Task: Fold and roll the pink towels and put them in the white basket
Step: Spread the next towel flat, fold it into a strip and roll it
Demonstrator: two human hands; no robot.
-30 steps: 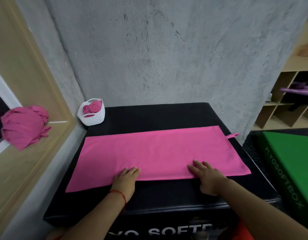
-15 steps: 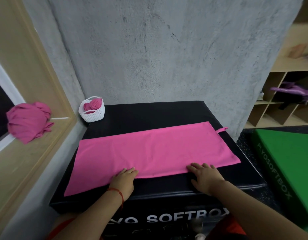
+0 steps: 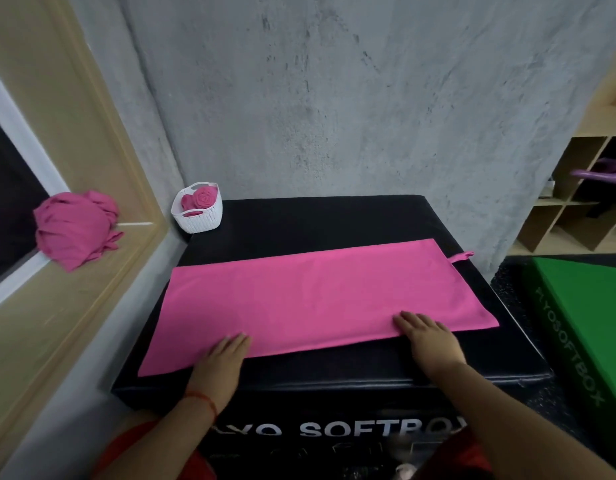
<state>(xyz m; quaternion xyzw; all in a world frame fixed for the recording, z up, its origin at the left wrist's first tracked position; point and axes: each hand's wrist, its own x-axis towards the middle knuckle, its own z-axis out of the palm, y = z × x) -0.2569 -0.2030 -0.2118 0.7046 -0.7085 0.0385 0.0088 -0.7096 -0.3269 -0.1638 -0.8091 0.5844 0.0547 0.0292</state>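
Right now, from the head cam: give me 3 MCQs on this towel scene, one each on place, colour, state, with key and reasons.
1. Where does the white basket stand?
A. far left corner of the black box
B. on the green box
C. in the wooden shelf

2. What colour is the box at the right?
A. blue
B. green
C. yellow

3. How does the pink towel under the hands lie?
A. rolled tight
B. bunched in a heap
C. spread flat

Key:
1 A: the basket sits on the black box at its far left corner, by the wall.
2 B: its top face is green.
3 C: the towel lies smooth as a long strip, with the left hand and the right hand pressed flat on its near edge; the bunched towel lies on the window ledge.
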